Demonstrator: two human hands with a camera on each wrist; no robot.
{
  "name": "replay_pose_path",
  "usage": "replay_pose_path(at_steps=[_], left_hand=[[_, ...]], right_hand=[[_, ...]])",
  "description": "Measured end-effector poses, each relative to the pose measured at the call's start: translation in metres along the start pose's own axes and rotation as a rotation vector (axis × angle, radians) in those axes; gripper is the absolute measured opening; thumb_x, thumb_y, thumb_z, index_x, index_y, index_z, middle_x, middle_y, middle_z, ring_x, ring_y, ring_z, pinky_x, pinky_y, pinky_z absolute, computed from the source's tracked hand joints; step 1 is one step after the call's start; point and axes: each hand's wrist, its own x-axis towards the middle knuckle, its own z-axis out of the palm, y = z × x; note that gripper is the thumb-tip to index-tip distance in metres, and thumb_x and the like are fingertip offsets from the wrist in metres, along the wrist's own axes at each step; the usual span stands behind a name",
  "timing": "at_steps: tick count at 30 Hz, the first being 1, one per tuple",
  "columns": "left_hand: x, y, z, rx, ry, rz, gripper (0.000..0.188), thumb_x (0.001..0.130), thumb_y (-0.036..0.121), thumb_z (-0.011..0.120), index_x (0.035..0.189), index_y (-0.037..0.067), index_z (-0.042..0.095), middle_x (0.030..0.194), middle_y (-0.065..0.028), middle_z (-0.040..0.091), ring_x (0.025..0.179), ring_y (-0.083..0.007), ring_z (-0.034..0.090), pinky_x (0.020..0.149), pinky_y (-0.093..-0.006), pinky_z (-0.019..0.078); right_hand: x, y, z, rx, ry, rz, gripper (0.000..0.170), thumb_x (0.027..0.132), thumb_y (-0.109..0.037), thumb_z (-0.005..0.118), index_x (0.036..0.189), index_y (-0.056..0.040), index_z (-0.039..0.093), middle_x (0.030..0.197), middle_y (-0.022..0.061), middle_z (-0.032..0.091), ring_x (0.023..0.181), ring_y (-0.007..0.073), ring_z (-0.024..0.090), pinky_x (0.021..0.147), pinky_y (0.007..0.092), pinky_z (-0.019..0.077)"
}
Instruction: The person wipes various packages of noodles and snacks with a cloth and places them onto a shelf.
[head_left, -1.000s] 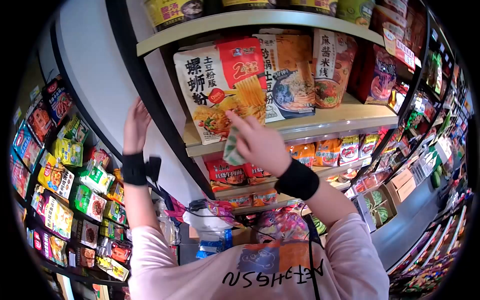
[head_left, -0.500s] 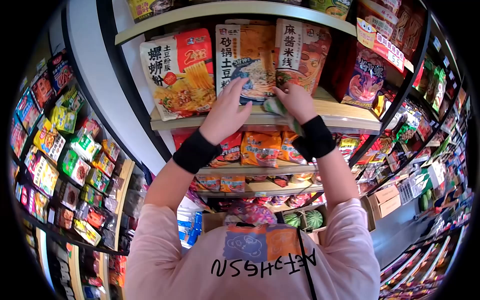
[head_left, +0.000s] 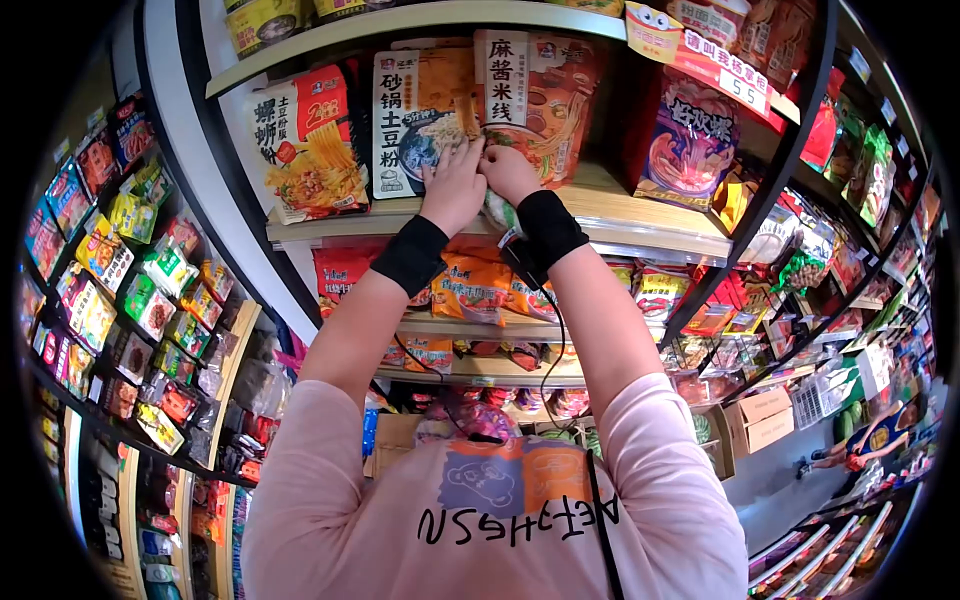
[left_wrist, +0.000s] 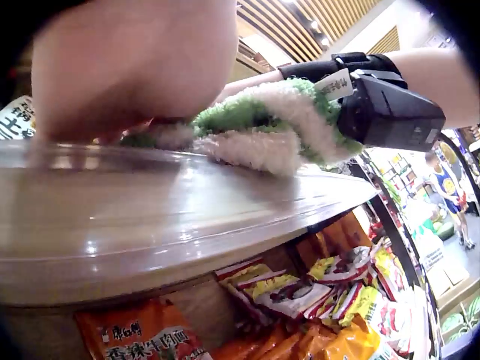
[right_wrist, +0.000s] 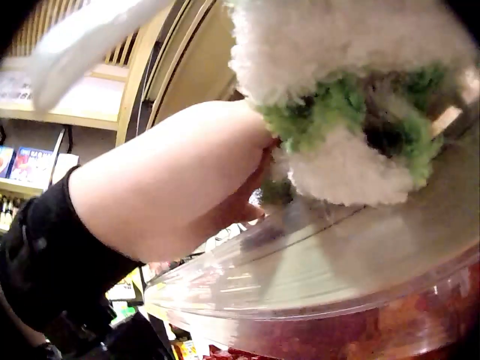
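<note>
Fluffy green-and-white cloth [left_wrist: 270, 154] bunches beneath the right hand [head_left: 510, 173] at the front of the pale wooden shelf [head_left: 630, 203]. Directly beyond the fingers, a blue-and-tan noodle pouch [head_left: 393, 130] and a reddish-orange noodle pouch [head_left: 550, 95] stand upright, blocking the shelf behind; a white-and-red pouch [head_left: 325, 145] stands to their left, a purple bag [head_left: 690, 150] well to their right. The right fingers curl, gripping the cloth; the left hand's [head_left: 455, 190] extend, touching the blue-and-tan pouch.
</note>
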Motion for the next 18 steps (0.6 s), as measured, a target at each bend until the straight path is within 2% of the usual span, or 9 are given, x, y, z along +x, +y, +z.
replay_pose_path(at_steps=[2,3,6,8,10,12,15,18], left_hand=[[0.000,-0.001,-0.002,-0.120,0.021,-0.016,0.057,0.085,0.022,0.042,0.139,0.010,0.031,0.141,-0.0175,0.033,0.132,-0.0362,0.027,0.104,-0.0604,0.0184],[0.002,-0.005,0.001,-0.201,0.111,0.084,0.056,0.084,0.022,0.043,0.138,0.008,0.032,0.139,-0.0185,0.036,0.131,-0.0350,0.030,0.105,-0.0574,0.0192],[0.003,-0.006,0.010,-0.035,0.091,0.118,0.055,0.085,0.023,0.043,0.137,0.008,0.034,0.139,-0.0174,0.036,0.132,-0.0338,0.029,0.106,-0.0563,0.0199],[0.005,0.002,0.011,0.073,0.009,0.121,0.053,0.087,0.026,0.042,0.136,0.009,0.034,0.143,-0.0157,0.030,0.134,-0.0330,0.026,0.106,-0.0570,0.0184],[0.006,0.010,0.008,0.158,-0.046,0.111,0.053,0.089,0.027,0.040,0.139,0.010,0.031,0.146,-0.0157,0.026,0.136,-0.0340,0.021,0.106,-0.0572,0.0155],[0.003,0.013,0.004,0.134,0.007,0.112,0.054,0.088,0.028,0.045,0.137,0.009,0.033,0.143,-0.0174,0.028,0.134,-0.0335,0.025,0.105,-0.0592,0.0170],[0.002,0.025,0.001,0.182,0.094,0.127,0.056,0.086,0.028,0.049,0.136,0.007,0.036,0.141,-0.0200,0.031,0.132,-0.0325,0.028,0.104,-0.0589,0.0192],[0.014,0.047,0.007,0.345,0.160,0.341,0.057,0.088,0.029,0.049,0.137,0.006,0.032,0.140,-0.0206,0.032,0.132,-0.0341,0.027,0.105,-0.0576,0.0197]], right_hand=[[-0.005,0.002,-0.003,-0.005,0.047,-0.010,0.026,0.081,-0.026,0.051,0.087,-0.0038,0.064,0.085,0.0198,0.063,0.083,0.0368,0.061,0.073,0.0448,0.0479],[-0.007,0.004,-0.006,-0.014,0.064,-0.010,0.026,0.081,-0.026,0.051,0.087,-0.0038,0.064,0.085,0.0198,0.063,0.083,0.0368,0.061,0.073,0.0446,0.0479],[-0.017,0.011,-0.012,-0.014,0.113,0.034,0.027,0.081,-0.026,0.050,0.087,-0.0035,0.064,0.085,0.0202,0.063,0.083,0.0369,0.061,0.073,0.0447,0.0478],[-0.016,0.014,-0.019,-0.011,0.149,0.066,0.027,0.081,-0.026,0.050,0.087,-0.0033,0.064,0.084,0.0206,0.063,0.083,0.0371,0.061,0.074,0.0450,0.0476],[-0.017,0.015,-0.027,0.014,0.134,-0.014,0.028,0.084,-0.027,0.050,0.088,-0.0033,0.063,0.085,0.0203,0.063,0.084,0.0370,0.060,0.073,0.0447,0.0475],[-0.028,0.010,-0.041,0.071,0.154,-0.090,0.028,0.084,-0.028,0.051,0.089,-0.0036,0.062,0.085,0.0198,0.063,0.083,0.0369,0.060,0.072,0.0440,0.0477],[-0.054,-0.010,-0.084,0.081,0.208,-0.034,0.022,0.085,-0.026,0.054,0.089,-0.0055,0.061,0.083,0.0169,0.064,0.081,0.0364,0.060,0.069,0.0413,0.0476],[-0.052,0.021,-0.099,0.089,0.256,-0.049,0.022,0.083,-0.023,0.054,0.093,-0.0048,0.062,0.084,0.0183,0.064,0.082,0.0371,0.060,0.071,0.0406,0.0481]])
